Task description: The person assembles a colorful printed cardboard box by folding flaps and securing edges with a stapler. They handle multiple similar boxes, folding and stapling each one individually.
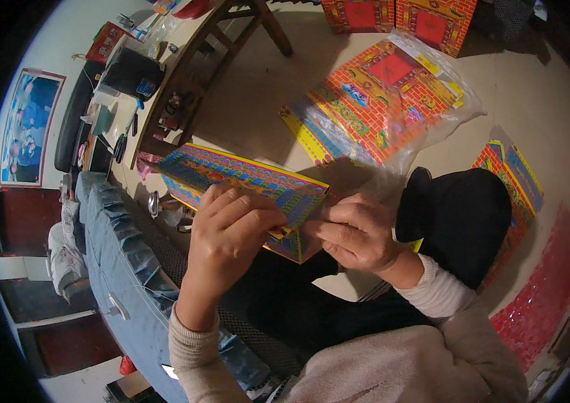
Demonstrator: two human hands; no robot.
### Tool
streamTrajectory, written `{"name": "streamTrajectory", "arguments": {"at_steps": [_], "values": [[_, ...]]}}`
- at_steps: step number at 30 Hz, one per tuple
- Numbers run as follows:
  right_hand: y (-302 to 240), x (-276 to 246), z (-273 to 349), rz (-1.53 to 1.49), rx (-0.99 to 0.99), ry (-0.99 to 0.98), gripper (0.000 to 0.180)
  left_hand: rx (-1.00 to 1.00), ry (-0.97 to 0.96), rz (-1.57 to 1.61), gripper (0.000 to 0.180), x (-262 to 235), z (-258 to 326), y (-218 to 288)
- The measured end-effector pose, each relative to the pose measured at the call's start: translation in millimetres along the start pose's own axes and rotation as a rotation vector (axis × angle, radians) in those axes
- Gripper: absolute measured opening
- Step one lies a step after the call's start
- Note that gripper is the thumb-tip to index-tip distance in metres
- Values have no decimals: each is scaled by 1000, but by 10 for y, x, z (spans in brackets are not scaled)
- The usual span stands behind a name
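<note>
Left hand [231,232] and right hand [355,235] both pinched on colourful printed cardboard piece [245,176], held above lap. Similar printed sheets in clear plastic bag [379,94] lying on floor [258,87] beyond.

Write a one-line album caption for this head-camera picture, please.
Both hands, left hand and right hand, grip a brightly printed multicoloured folded cardboard sheet above a floor strewn with similar red brick-pattern printed sheets.

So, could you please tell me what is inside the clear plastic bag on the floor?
Inside the bag lies a stack of flat printed sheets, brick-red with yellow and blue borders. Only the top sheet shows; how many lie beneath it is hidden.
</note>
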State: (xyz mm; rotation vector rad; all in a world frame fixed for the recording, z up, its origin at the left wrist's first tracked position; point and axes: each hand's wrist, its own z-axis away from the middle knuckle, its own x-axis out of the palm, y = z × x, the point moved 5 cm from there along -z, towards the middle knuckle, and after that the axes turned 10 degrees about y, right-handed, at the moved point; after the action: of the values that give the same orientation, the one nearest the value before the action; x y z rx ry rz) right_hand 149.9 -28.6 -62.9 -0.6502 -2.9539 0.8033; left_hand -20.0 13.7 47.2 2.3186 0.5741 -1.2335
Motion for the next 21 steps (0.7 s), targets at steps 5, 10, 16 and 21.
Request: {"name": "streamTrajectory", "arguments": {"at_steps": [5,10,16,21], "values": [[-4,12,-31,-1,33,-10,32,-3,-10,-12,31,33,-28,19],[30,22,-39,16,113,-32,31,-21,-16,-34,31,60,-77,26],[84,39,-24,-60,188,36,33,-70,-53,-31,32,73,-102,21],[112,35,1,-118,225,39,32,-145,-159,-19,32,76,-166,50]]}}
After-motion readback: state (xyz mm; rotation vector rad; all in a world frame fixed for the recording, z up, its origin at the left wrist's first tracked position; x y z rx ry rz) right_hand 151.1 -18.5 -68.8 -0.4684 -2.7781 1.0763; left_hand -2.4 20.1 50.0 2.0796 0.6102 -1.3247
